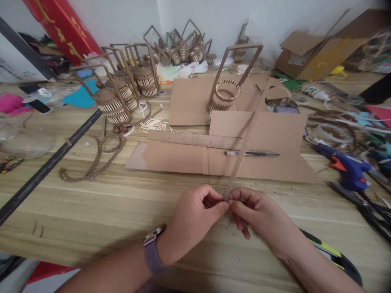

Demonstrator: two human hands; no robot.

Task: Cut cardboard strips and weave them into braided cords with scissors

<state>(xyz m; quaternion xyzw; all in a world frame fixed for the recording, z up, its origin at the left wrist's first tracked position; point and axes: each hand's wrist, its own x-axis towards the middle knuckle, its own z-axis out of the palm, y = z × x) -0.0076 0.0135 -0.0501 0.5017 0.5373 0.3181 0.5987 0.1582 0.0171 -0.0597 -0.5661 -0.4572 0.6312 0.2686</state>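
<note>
**Gently, Fingertip to Fingertip at the Strip's Near End**

Our left hand [198, 211] pinches the near end of a long brown strip [247, 140] between thumb and forefinger. Our right hand [259, 211] pinches it just beside, the fingertips almost meeting, its lower fingers loosely curled. What lies between the tips is too small to make out, so we cannot tell whether that end is being bent, split or peeled.

For work this fine, we do best with the two pinches close together, so the force falls on a short length. Small, even pressure should suit so thin a piece; a hard tug could tear or crease it.

Beyond our fingers, the strip slants away across the pen [262, 154] and the folded cardboard [171, 156]. A turn of our wrists would swing that far end widely, so we should mind the basket [222, 104] standing to its left.

Off to the right lies the blue glue gun [348, 165], well apart from our hands. The black-and-yellow cutter [351, 266], though, is partly hidden by our right forearm, so we should move that arm with care.
</note>
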